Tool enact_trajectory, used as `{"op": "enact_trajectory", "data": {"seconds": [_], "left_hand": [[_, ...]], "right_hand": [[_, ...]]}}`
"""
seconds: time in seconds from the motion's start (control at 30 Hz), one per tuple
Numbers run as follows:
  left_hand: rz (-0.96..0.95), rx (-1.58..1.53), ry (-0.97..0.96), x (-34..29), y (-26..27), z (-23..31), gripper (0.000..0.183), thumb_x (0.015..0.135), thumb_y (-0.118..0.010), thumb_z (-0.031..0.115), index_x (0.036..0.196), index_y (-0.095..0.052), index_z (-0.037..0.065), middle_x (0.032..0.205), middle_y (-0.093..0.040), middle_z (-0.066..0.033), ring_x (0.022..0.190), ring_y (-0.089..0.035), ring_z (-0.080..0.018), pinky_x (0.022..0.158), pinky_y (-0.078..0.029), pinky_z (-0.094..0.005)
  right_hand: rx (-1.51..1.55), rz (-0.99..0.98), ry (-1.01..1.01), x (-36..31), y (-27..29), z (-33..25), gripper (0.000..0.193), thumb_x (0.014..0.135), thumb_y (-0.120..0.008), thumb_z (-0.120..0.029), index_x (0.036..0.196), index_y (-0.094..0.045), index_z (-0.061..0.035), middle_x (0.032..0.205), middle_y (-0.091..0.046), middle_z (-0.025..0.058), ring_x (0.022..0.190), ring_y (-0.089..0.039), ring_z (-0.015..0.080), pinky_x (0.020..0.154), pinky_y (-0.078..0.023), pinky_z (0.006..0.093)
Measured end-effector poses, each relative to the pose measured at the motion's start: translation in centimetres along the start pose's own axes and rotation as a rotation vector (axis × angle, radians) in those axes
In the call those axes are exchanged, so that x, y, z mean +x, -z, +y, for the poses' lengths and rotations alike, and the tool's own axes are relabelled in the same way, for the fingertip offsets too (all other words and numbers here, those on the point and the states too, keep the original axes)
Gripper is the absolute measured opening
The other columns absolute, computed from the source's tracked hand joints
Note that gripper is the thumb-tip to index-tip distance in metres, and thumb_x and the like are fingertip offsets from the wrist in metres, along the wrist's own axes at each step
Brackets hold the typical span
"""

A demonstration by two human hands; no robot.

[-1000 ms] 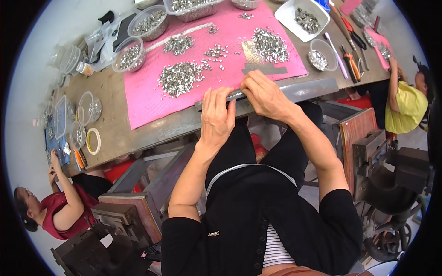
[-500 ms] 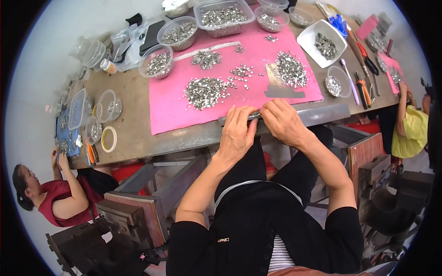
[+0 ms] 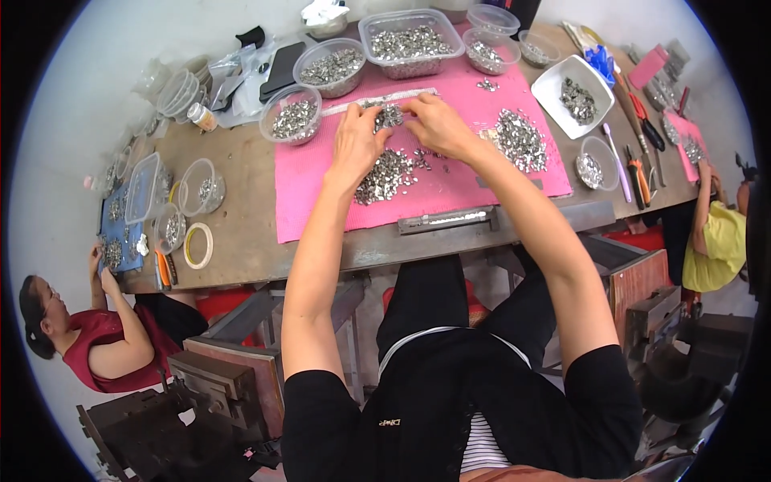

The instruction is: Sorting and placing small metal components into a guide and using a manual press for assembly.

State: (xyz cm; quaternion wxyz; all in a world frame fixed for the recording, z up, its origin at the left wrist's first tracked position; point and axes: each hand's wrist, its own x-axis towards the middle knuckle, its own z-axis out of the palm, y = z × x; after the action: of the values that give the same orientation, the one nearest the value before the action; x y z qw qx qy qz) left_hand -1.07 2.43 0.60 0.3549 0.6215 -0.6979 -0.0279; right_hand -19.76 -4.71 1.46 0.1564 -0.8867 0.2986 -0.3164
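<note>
A small heap of shiny silver metal pieces (image 3: 391,117) lies on the far half of the pink mat (image 3: 309,197). My arms stretch forward over the mat, left hand (image 3: 360,143) and right hand (image 3: 439,127) at either side of the heap, fingers half curled; whether they pinch any pieces I cannot tell. The grey metal bar's (image 3: 446,221) long axis runs sideways along the mat's near edge.

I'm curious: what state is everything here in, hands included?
Left hand: partly open, at a small pile of metal pieces
Right hand: at the same pile; grip unclear
Grey bar: lying near the table edge, bright pieces along it
Rectangular tub: uncovered, well filled
White dish: uncovered, partly filled
Tape roll: lying flat
Pink mat: spread flat, piles on it
</note>
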Motion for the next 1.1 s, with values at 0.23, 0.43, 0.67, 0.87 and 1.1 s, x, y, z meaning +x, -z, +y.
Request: {"op": "enact_trajectory", "data": {"seconds": [0.23, 0.43, 0.67, 0.87, 1.1], "left_hand": [[0.080, -0.055, -0.056, 0.7, -0.8, -0.8, 0.017, 0.083, -0.073, 0.004, 0.100, -0.071, 0.001, 0.095, -0.062, -0.0156, 0.094, -0.063, -0.0362, 0.083, -0.053, -0.0443], [0.227, -0.127, -0.064, 0.9, -1.0, -1.7, 0.009, 0.086, -0.072, 0.006, 0.095, -0.074, 0.004, 0.087, -0.067, -0.0127, 0.078, -0.067, -0.0304, 0.073, -0.053, -0.0392], [0.090, -0.294, -0.056, -0.9, 1.6, 2.8, 0.009, 0.087, -0.068, 0.002, 0.094, -0.073, 0.004, 0.088, -0.067, -0.0150, 0.080, -0.067, -0.0323, 0.073, -0.054, -0.0392], [-0.124, -0.235, -0.258, -5.9, 0.0, 7.2, 0.011, 0.090, -0.069, 0.001, 0.100, -0.071, 0.002, 0.090, -0.067, -0.0109, 0.078, -0.067, -0.0249, 0.070, -0.053, -0.0346], [-0.148, -0.481, 0.105, -7.3, 1.7, 8.2, 0.016, 0.089, -0.067, 0.000, 0.104, -0.072, 0.002, 0.095, -0.071, -0.0155, 0.083, -0.069, -0.0293, 0.073, -0.054, -0.0351]], "right_hand": [[-0.098, -0.010, -0.011, 1.8, -2.6, 0.5, 0.019, 0.089, -0.065, -0.013, 0.101, -0.066, 0.0013, 0.096, -0.065, 0.0207, 0.094, -0.064, 0.0416, 0.085, -0.052, 0.0493], [0.031, 0.051, -0.108, 1.4, -0.2, -0.8, 0.013, 0.088, -0.064, -0.011, 0.091, -0.069, 0.0007, 0.090, -0.068, 0.0195, 0.086, -0.067, 0.0385, 0.079, -0.053, 0.0473], [0.073, -0.089, -0.046, -4.8, 5.9, -2.1, 0.011, 0.086, -0.068, -0.006, 0.094, -0.067, 0.0015, 0.085, -0.067, 0.0167, 0.076, -0.067, 0.0320, 0.070, -0.053, 0.0408], [-0.095, -0.121, 0.075, -10.3, 5.9, -2.3, 0.009, 0.084, -0.069, -0.005, 0.091, -0.065, -0.0014, 0.088, -0.060, 0.0140, 0.085, -0.062, 0.0341, 0.074, -0.051, 0.0424], [0.057, -0.034, 0.016, -11.3, 6.4, -2.5, 0.015, 0.085, -0.068, -0.001, 0.099, -0.070, -0.0008, 0.089, -0.061, 0.0130, 0.087, -0.062, 0.0320, 0.078, -0.051, 0.0412]]}}
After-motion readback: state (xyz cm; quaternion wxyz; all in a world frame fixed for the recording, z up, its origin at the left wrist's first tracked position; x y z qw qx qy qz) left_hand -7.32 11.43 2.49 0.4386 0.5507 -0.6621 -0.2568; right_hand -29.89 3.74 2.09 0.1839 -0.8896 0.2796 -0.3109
